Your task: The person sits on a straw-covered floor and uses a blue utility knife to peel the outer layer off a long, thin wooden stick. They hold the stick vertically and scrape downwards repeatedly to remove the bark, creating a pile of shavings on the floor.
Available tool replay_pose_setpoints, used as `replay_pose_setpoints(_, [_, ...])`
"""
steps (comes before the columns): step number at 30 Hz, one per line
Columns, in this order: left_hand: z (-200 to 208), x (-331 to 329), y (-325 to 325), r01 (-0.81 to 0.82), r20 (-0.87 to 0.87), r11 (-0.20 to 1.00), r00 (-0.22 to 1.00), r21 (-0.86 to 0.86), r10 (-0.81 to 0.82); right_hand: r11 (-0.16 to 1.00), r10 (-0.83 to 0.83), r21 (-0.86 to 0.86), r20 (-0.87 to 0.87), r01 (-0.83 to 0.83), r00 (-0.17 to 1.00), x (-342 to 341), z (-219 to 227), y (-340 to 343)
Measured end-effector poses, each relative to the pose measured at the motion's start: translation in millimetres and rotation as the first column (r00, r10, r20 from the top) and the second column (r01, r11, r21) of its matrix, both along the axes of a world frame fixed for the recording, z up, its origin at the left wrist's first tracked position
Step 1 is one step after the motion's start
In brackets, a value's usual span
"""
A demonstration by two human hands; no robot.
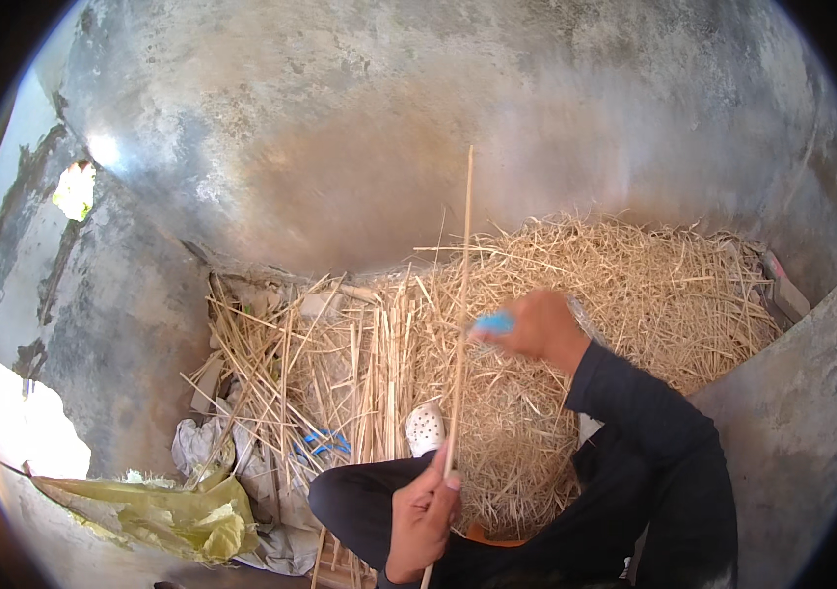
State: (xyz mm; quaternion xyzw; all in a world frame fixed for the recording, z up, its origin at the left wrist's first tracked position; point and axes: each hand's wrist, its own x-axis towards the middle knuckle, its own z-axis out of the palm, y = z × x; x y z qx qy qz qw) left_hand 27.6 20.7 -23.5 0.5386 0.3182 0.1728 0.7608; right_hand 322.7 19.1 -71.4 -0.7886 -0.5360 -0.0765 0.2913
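Note:
My left hand point(420, 515), low in the middle, is closed around the lower part of a long, thin, pale stick point(464, 255). The stick stands nearly upright, leaning slightly right at its top. To its right, about halfway up, my right hand point(544, 329) grips a small blue-handled tool point(494, 322), blurred by motion. The tool's end is beside the stick; I cannot tell whether it touches it. Its blade or tip does not show clearly. Under both hands lie my crossed legs in dark trousers point(546, 510).
A heap of pale shavings point(644, 294) fills the back right. Several loose sticks point(379, 363) lie left of it. A white shoe with holes point(424, 429), a blue object point(325, 443) and a yellow-green sheet point(183, 515) are nearby. Concrete walls point(369, 128) enclose the space.

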Motion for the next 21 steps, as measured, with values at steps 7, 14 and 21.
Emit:
replay_pose_setpoints(7, [-9.3, -13.5, -1.8, 0.018, -0.007, 1.000, 1.000, 0.018, -0.017, 0.978, 0.193, 0.082, 0.012, -0.193, 0.981, -45.4, -7.4, -18.5])
replay_pose_setpoints(14, [11.2, -15.6, -23.8, 0.134, -0.104, 0.990, 0.986, 0.040, -0.129, 0.962, -0.271, -0.046, -0.090, 0.268, 0.958, 80.4, -9.1, -14.1])
replay_pose_setpoints(21, [-8.9, -18.4, -30.7, 0.198, -0.088, 0.980, 0.976, -0.014, -0.199, 0.826, -0.539, -0.010, -0.308, 0.564, 0.784, 147.4, -23.8, -55.3])
